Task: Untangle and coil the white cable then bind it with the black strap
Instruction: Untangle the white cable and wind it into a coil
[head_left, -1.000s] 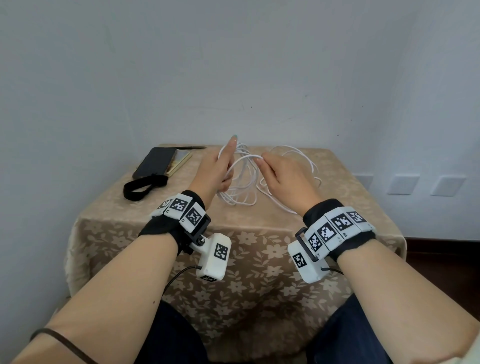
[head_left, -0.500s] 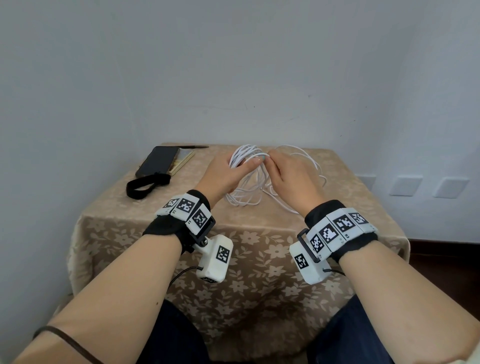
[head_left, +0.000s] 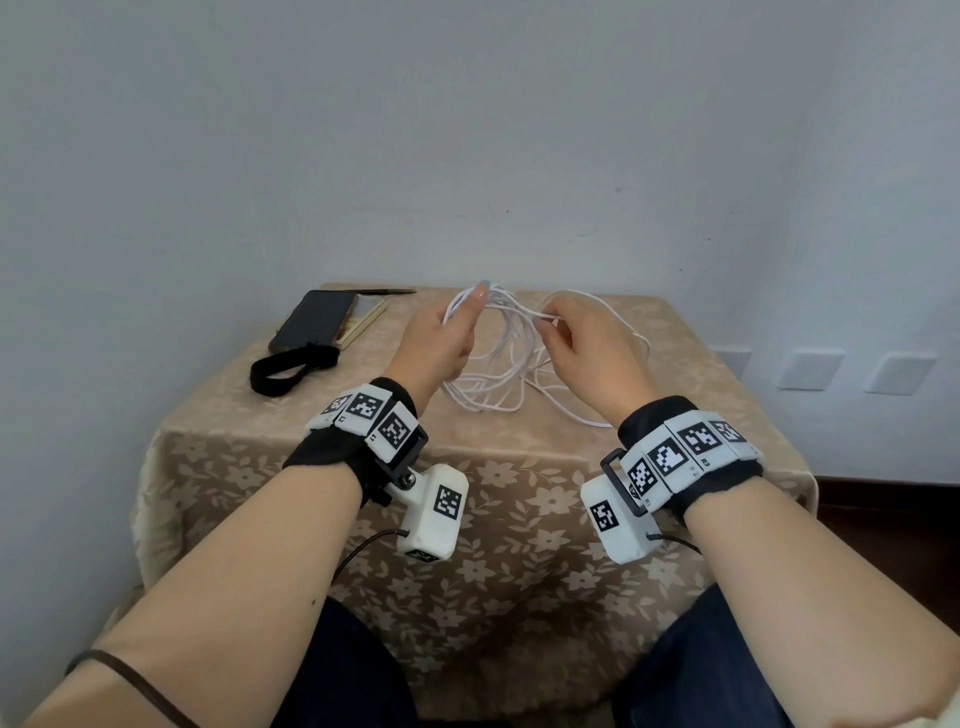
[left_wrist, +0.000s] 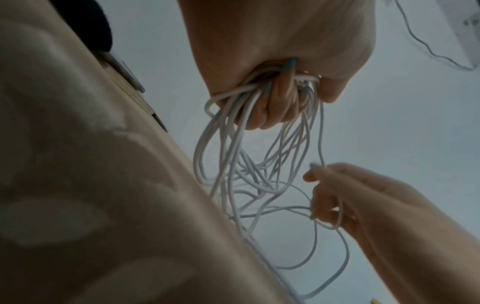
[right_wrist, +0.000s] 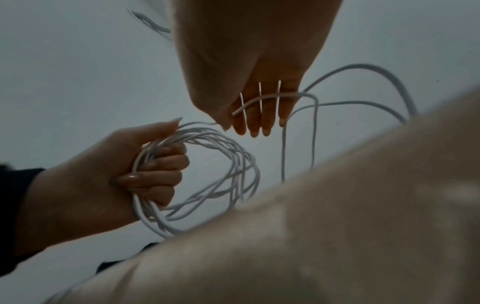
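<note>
The white cable (head_left: 501, 358) hangs in several loops above the table's far middle. My left hand (head_left: 447, 332) grips the gathered loops (left_wrist: 228, 127) in a fist, seen also in the right wrist view as a rough coil (right_wrist: 207, 164). My right hand (head_left: 576, 343) pinches a single strand (right_wrist: 259, 98) that runs across its fingers, just right of the coil. A loose length of cable (head_left: 613, 332) trails behind the right hand onto the cloth. The black strap (head_left: 288, 366) lies in a loop at the table's left, apart from both hands.
A dark phone (head_left: 317, 319) rests on a notebook (head_left: 366, 322) with a pen (head_left: 387, 292) at the back left corner. The small table (head_left: 519, 493) has a beige floral cloth and stands against a white wall. Wall sockets (head_left: 815, 370) sit at right.
Both hands have lifted off the table with the cable. The right hand has drawn away to the right, pulling a strand out from the coil held in the left hand.
</note>
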